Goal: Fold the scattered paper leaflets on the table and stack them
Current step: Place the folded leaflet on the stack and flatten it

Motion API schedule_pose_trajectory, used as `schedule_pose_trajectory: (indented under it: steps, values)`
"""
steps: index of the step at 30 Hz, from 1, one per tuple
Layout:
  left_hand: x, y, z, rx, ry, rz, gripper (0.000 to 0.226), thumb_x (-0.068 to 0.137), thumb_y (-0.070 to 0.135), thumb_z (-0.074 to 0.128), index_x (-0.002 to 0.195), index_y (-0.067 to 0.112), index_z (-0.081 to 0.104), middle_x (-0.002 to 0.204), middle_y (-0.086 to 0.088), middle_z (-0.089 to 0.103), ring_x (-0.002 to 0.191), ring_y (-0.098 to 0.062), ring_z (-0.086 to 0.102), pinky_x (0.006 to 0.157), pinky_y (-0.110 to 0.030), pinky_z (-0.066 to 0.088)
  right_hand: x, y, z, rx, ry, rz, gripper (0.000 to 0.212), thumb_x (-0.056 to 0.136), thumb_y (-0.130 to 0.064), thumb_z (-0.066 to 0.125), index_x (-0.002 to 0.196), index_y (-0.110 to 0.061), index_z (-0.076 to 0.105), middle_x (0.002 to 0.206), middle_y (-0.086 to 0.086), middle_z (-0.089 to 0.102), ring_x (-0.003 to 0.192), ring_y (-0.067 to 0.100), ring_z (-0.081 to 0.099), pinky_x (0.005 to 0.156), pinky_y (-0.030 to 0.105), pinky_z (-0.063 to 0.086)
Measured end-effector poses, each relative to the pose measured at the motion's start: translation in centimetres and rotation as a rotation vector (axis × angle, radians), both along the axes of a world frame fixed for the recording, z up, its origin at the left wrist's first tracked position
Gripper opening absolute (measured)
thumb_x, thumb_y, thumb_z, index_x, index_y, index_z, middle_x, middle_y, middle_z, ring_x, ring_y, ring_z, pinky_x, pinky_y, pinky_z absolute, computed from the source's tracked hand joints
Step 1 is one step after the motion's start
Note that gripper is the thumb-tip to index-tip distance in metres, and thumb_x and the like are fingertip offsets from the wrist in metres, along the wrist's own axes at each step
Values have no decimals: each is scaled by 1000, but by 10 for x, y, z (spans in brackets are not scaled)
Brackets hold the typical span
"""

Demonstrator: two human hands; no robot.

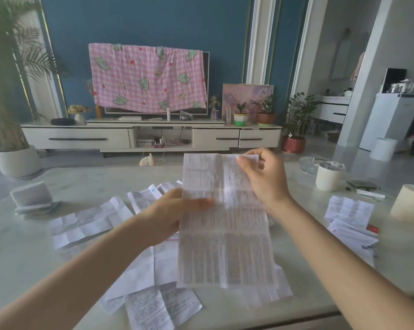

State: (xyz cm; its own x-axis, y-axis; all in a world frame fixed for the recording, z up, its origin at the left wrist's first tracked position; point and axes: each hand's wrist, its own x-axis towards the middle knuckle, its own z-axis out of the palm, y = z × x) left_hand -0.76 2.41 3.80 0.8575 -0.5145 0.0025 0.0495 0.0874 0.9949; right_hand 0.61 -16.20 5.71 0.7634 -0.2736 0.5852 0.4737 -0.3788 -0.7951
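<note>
Leaflet (225, 220) between both raised hands

A leaflet (225, 234) is held above the middle of the table (22, 246). Under it and to its left lie loose leaflets (87, 222); a folded stack (32, 198) far left, a pile (351, 210) right, a cup (328, 177) far right.

Head-worn view, forward and down, close above table (22, 248), edges apparently warped

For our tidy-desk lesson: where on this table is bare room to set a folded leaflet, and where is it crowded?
Bare: the near-left table, between the folded stack and the left forearm; the far strip behind the scattered leaflets. Crowded: the middle under the held leaflet, and around the right pile and cups.
</note>
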Motion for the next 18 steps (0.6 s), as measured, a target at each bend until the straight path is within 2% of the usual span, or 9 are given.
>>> schedule_pose_trajectory:
  steps: [2, 4, 5, 6, 8, 10, 13, 15, 18]
  values:
    - [4, 1, -10, 28, -2, 108, 16, 73, 11, 70, 88, 6, 70, 95, -14, 72, 80, -25, 70, 77, -37, 58, -3, 0, -6, 206, 148, -28, 22, 84, -24, 69, 97, -9, 60, 89, 1, 63, 77, 7, 59, 61, 10, 46]
    - [7, 3, -18, 88, -43, 233, 17, 74, 12, 71, 90, 5, 71, 94, -13, 73, 79, -24, 70, 76, -35, 58, -8, -4, -8, 464, 477, 198, 37, 81, -35, 69, 106, -9, 61, 101, 9, 66, 85, 19, 62, 73, 25, 51]
    - [9, 4, -22, 104, -51, 281, 17, 76, 11, 71, 92, 5, 70, 91, -12, 73, 77, -23, 70, 72, -32, 58, -14, -5, -11, 507, 631, 365, 42, 80, -37, 67, 110, -8, 62, 105, 13, 67, 91, 25, 64, 81, 34, 52]
    - [9, 6, -26, 113, -44, 319, 15, 79, 10, 70, 93, 5, 69, 89, -11, 73, 75, -22, 70, 68, -30, 57, -19, -6, -18, 480, 727, 489, 43, 81, -34, 64, 113, -6, 63, 108, 16, 68, 98, 30, 64, 88, 41, 50]
    - [8, 8, -30, 113, -16, 311, 12, 82, 8, 68, 93, 4, 68, 89, -13, 73, 72, -23, 70, 65, -32, 58, -23, -4, -38, 332, 748, 579, 35, 83, -19, 64, 116, -7, 63, 115, 15, 67, 107, 30, 62, 97, 47, 47]
    - [8, 11, -37, 116, 0, 285, 11, 82, 5, 66, 93, 3, 67, 91, -14, 72, 71, -22, 70, 66, -32, 59, -22, -1, -56, 268, 692, 577, 32, 84, -9, 64, 116, -8, 63, 115, 12, 67, 107, 26, 64, 93, 41, 52]
    - [11, 16, -51, 71, 48, 264, 14, 86, 4, 61, 98, 0, 67, 94, -15, 72, 74, -21, 71, 66, -29, 59, -16, 0, -74, 335, 673, 641, 31, 86, -3, 59, 117, -1, 61, 113, 14, 68, 103, 24, 66, 79, 27, 56]
    - [14, 18, -61, 56, 85, 245, 18, 88, 2, 57, 103, -4, 66, 96, -14, 72, 79, -21, 71, 68, -26, 58, -12, 0, -83, 309, 676, 628, 26, 87, -2, 58, 113, -1, 62, 106, 11, 71, 93, 19, 69, 71, 21, 55]
    - [19, 24, -70, 93, 109, 205, 19, 88, -3, 55, 103, -3, 66, 92, -9, 74, 80, -18, 71, 65, -20, 56, -6, 3, -91, 213, 708, 610, 19, 88, -3, 58, 105, -6, 64, 88, 2, 73, 75, 13, 70, 63, 20, 54]
